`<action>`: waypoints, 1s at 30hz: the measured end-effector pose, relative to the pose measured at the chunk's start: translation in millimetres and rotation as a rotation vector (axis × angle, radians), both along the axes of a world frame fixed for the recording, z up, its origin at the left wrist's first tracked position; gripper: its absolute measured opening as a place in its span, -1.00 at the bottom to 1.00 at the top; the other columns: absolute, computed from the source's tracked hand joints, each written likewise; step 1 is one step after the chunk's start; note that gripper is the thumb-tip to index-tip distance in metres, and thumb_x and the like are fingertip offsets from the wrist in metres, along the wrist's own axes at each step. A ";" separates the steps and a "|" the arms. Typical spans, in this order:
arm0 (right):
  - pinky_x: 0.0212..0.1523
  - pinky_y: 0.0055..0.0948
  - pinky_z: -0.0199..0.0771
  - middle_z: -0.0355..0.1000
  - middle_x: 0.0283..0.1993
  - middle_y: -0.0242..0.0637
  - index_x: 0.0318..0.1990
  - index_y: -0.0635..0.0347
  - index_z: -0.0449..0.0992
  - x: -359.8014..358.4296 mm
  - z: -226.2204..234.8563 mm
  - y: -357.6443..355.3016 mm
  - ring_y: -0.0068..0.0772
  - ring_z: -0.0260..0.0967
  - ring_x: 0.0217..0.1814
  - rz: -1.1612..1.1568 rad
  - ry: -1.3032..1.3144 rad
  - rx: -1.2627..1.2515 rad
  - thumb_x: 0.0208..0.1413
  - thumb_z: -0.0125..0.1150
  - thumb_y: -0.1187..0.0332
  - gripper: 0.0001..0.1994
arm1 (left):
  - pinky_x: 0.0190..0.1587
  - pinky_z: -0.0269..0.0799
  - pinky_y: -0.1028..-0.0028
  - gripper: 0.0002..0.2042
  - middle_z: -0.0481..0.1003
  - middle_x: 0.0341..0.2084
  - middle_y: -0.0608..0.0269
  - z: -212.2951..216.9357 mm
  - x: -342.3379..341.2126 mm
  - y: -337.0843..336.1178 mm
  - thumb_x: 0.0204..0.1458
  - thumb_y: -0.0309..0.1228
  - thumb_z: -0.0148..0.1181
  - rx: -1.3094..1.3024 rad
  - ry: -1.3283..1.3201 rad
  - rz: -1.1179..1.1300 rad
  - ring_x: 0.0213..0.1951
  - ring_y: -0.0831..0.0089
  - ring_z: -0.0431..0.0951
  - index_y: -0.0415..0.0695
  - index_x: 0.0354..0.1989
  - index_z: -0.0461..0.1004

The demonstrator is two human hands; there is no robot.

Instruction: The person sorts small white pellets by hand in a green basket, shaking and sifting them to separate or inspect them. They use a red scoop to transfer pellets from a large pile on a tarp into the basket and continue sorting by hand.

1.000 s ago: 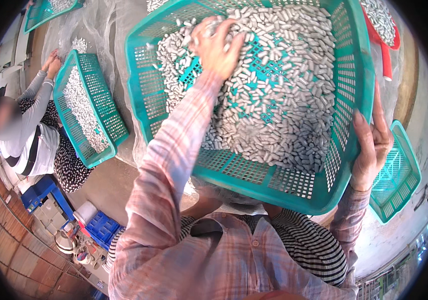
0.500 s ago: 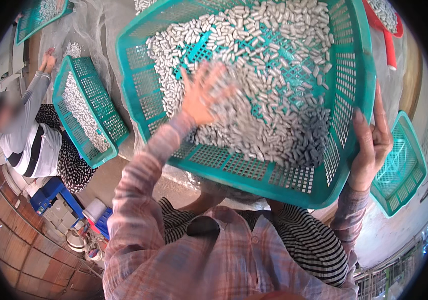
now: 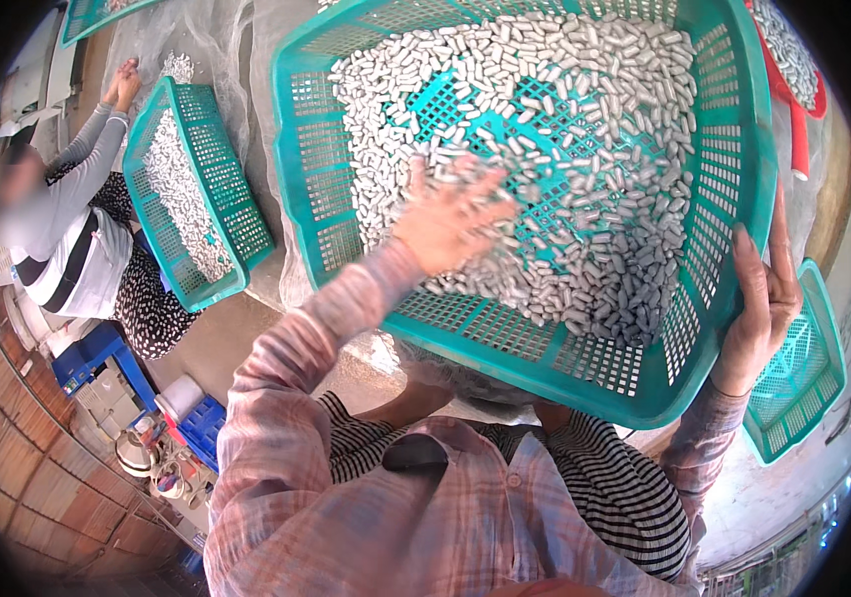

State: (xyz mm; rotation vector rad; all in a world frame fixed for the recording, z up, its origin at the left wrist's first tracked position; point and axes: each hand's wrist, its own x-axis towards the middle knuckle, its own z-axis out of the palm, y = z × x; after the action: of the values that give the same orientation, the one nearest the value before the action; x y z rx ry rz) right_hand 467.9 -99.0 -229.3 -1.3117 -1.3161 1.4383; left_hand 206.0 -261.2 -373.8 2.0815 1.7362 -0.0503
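Head view, the only one: the big teal basket [image 3: 535,199] is tipped up in front of the person, and the right hand [image 3: 763,298] has a wrapped grip on its right rim. The left hand [image 3: 450,214] lies spread open and flat over the white cocoons [image 3: 584,149], holding nothing as far as the blur lets me see. Looks like the sorting and spreading step. Next move probably needs a steady rim grip while the open hand rakes the pile toward the low corner.
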 end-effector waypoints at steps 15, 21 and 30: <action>-0.16 -0.83 0.28 0.54 -0.13 -0.26 0.23 0.38 0.27 -14.4 7.4 3.8 -0.80 0.38 -0.34 0.000 0.027 0.078 0.03 0.13 0.61 -0.47 | 0.20 0.07 0.05 -0.60 0.45 -0.03 -0.09 -5.6 20.6 196.6 -0.05 -0.06 0.21 0.719 -0.338 0.973 0.12 -0.04 0.30 -0.11 -0.16 0.54; -0.18 -0.80 0.31 0.52 -0.08 -0.26 0.22 0.39 0.28 -12.4 7.6 2.9 -0.78 0.39 -0.30 0.015 0.053 0.038 0.03 0.13 0.63 -0.48 | 0.10 0.02 -0.06 -0.57 0.36 -0.04 0.24 28.8 124.2 137.8 -0.29 -0.03 0.34 0.657 -0.696 0.331 0.05 0.10 0.25 0.07 -0.22 0.55; -0.08 -0.77 0.31 0.51 -0.06 -0.20 0.22 0.39 0.28 -4.5 -2.3 -1.1 -0.72 0.42 -0.23 0.026 0.025 0.044 0.06 0.12 0.60 -0.49 | 0.27 -0.37 -0.28 -0.44 0.02 0.36 0.20 -58.4 -58.3 72.9 0.07 0.06 -0.06 0.472 0.516 0.470 0.37 -0.12 -0.17 0.22 0.28 0.24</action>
State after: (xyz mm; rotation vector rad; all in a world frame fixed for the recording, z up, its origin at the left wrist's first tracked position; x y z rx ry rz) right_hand 463.4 -100.1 -231.5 -1.2487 -1.3452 1.4307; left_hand 147.7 -188.4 -432.2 2.0110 2.7423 -0.0417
